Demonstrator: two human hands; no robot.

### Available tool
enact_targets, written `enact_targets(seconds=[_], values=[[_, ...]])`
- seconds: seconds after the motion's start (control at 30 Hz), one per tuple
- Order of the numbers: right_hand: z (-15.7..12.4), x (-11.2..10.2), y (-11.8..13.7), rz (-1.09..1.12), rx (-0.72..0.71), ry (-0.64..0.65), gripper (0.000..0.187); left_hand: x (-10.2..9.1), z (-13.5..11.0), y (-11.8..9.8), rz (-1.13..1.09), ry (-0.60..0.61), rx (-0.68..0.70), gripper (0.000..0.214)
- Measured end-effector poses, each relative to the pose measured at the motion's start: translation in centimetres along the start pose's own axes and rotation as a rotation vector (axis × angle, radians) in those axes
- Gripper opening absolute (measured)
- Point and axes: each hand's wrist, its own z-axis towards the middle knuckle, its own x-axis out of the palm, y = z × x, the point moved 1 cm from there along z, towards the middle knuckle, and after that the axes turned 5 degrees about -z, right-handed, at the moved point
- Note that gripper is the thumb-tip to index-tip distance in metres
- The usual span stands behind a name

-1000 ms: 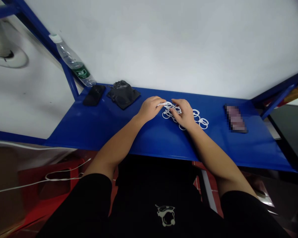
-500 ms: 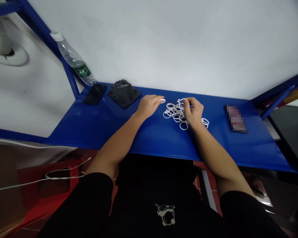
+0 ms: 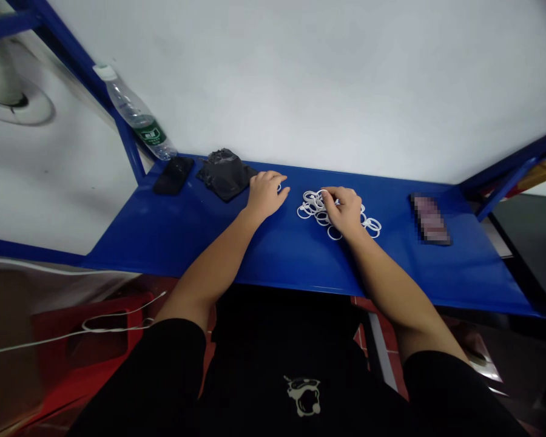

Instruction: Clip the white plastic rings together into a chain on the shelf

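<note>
A loose pile of several white rings (image 3: 310, 205) lies on the blue shelf (image 3: 273, 255). My right hand (image 3: 346, 211) rests on the pile, palm down, fingers curled onto the rings. My left hand (image 3: 264, 194) sits to the left of the pile, close to a black bag (image 3: 225, 173), with its fingers curled; a bit of white shows at the fingertips, and I cannot make out whether a ring is held.
A black phone (image 3: 173, 175) and a plastic water bottle (image 3: 136, 115) are at the shelf's left end by a blue post. A blurred flat object (image 3: 430, 217) lies to the right. A white wall runs behind. Red stool and white cable sit lower left.
My left hand moved left from the pile toward the black bag. My right hand lifted with a ring, then came back down onto the pile.
</note>
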Motion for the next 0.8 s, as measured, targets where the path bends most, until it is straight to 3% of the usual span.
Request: enact_targets(seconds=[0.1, 0.2, 0.3, 0.5, 0.67, 0.8], values=[[-0.1, 0.1, 0.0, 0.009, -0.015, 0.035, 0.037, -0.3, -0.5, -2.2, -0.165, 0.040, 0.270, 0.036], [-0.1, 0.2, 0.1, 0.008, -0.017, 0.061, 0.039, -0.5, -1.1, -4.0, -0.209, 0.085, 0.412, 0.031], [-0.1, 0.2, 0.1, 0.015, -0.037, 0.069, 0.038, -0.3, -1.5, -4.7, -0.211, 0.082, 0.436, 0.029], [0.1, -0.3, 0.4, 0.051, -0.117, -0.042, 0.028, 0.2, -1.4, -4.5, -0.204, 0.004, 0.396, 0.029], [0.0, -0.2, 0.9, 0.099, -0.184, 0.051, 0.021, 0.4, -1.5, -4.4, -0.201, -0.019, 0.387, 0.030], [0.0, -0.1, 1.1, 0.126, -0.199, 0.054, 0.022, 0.6, -1.5, -4.5, -0.179, -0.018, 0.396, 0.033]])
